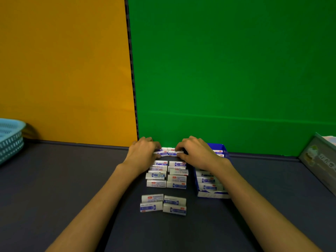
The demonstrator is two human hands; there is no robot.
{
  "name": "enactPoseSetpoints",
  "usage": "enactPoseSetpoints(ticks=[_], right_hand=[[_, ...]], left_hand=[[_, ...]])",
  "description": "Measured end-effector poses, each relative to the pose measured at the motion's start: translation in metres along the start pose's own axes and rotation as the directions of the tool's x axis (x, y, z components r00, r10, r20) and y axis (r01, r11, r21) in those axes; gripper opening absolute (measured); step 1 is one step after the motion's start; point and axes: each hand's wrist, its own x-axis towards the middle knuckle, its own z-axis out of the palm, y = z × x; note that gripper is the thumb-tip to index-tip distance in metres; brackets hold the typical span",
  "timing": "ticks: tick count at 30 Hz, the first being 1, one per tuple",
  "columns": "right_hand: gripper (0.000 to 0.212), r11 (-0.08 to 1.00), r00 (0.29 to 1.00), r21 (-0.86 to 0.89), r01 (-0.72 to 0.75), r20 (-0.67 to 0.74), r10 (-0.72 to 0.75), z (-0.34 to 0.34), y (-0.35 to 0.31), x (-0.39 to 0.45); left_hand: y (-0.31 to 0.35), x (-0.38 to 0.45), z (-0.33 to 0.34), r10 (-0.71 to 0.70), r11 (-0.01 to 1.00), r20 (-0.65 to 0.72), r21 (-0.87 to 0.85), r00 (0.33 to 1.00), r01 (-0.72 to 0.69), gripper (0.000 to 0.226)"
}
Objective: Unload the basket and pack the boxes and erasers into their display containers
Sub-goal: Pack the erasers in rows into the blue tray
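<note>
1. Left hand [143, 151] and right hand [196, 151] both pinch a cluster of small white rectangular paper-sleeved erasers [168, 152] at 12 o'clock on the matte dark desk [54, 179].
2. Blue-and-white cardboard display box [211, 194], part-filled, sits at 3 o'clock.
3. Teal perforated plastic basket [11, 137] stands at 9 o'clock.

A dark flat table [54, 179] holds small white paper-wrapped erasers [166, 176] in rows at its centre. Just to their right sits a blue open cardboard display box [211, 194] with more erasers inside. A pale blue perforated plastic basket [10, 137] stands far left; a grey printed carton [320, 160] lies far right.
</note>
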Motion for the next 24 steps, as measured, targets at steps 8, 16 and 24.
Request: enactPoseSetpoints(ticks=[8,16,24], right_hand=[[0.029,0.997,1.000,-0.074,0.001,0.022,0.001,0.007,-0.002,0.013],[0.022,1.000,0.998,-0.027,-0.015,0.056,0.016,0.011,-0.004,0.020],[0.029,0.975,0.999,0.219,-0.029,0.043,0.020,0.009,-0.001,0.019]], left_hand=[[-0.001,0.003,0.005,-0.009,0.998,-0.027,-0.067,1.000,0.007,0.031],[-0.007,-0.001,0.005,-0.038,0.984,-0.088,-0.179,0.995,0.021,0.016],[-0.007,-0.008,-0.004,-0.059,0.957,-0.132,-0.291,0.990,0.018,0.020]])
